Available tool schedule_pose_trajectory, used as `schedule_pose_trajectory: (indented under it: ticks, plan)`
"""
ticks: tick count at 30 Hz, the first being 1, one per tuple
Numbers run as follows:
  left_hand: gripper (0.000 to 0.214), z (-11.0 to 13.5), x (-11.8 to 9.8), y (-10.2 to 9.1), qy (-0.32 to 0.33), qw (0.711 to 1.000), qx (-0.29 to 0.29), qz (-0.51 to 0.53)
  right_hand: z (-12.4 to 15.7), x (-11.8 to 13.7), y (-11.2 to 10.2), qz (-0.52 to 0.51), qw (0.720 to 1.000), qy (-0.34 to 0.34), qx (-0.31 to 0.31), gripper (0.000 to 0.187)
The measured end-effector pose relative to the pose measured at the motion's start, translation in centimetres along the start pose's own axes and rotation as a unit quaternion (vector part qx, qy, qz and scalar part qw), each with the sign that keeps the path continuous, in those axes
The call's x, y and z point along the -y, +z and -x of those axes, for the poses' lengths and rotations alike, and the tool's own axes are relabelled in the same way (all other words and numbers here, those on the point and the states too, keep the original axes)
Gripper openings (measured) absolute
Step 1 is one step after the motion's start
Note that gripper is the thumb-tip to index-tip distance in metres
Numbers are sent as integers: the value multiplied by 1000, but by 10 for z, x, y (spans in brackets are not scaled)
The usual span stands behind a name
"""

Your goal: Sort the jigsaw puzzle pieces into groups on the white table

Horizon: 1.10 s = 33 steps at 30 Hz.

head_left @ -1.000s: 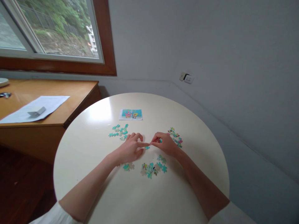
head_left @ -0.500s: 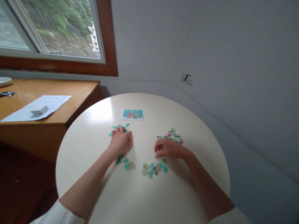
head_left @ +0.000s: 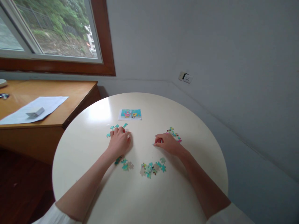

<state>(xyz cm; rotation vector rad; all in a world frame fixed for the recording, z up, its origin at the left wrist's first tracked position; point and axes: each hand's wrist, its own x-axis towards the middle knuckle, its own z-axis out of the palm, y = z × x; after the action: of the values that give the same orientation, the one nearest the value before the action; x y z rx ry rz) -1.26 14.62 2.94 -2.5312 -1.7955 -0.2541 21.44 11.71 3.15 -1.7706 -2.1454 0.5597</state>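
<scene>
My left hand (head_left: 119, 141) lies palm down on a group of teal puzzle pieces (head_left: 115, 127) at the left of the round cream table (head_left: 140, 199); its fingers cover most of them. My right hand (head_left: 167, 143) rests with its fingers curled, fingertips on the tabletop, just beside a colourful pile of pieces (head_left: 174, 134). Whether it holds a piece is hidden. Nearer to me lie a mixed cluster of pieces (head_left: 151, 169) and a smaller cluster (head_left: 124, 163) by my left wrist. A small picture card (head_left: 130, 114) lies beyond both hands.
A wooden desk (head_left: 46, 123) stands to the left, bearing a sheet of paper (head_left: 46, 102) and a small grey object (head_left: 35, 112). A window is above it. A wall socket (head_left: 185, 77) sits on the grey wall behind the table.
My hands met at a teal piece in the table's middle, then parted. The left went to the teal group; the right drew back to the colourful pile. That teal piece is gone from the middle.
</scene>
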Motion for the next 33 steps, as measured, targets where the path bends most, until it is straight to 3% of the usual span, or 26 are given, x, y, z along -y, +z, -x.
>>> schedule_pose_trajectory:
  ticks: [5,8,11,13,16,21,27,33]
  plan:
    - [32,-1,1,1,-5,1000,-7,6,2,-21,-17,79,993,91,-16,7]
    - [32,-1,2,1,-6,1000,-10,9,3,-27,-23,88,990,108,-32,5]
    - [31,0,2,0,-8,1000,-12,14,5,-19,-23,15,999,38,-20,5]
    - [31,0,2,0,-11,1000,-11,16,7,-7,-18,-54,997,-45,44,7]
    - [30,0,1,0,-11,1000,-10,20,12,13,-6,-98,971,-153,157,19]
    - [30,0,1,1,-10,1000,-11,20,16,31,7,-88,944,-237,211,16]
    - [30,0,0,2,-7,1000,-15,26,16,29,5,-109,942,-225,224,13]
    - [28,0,0,2,-2,998,-23,54,17,31,4,-199,935,-142,256,8]
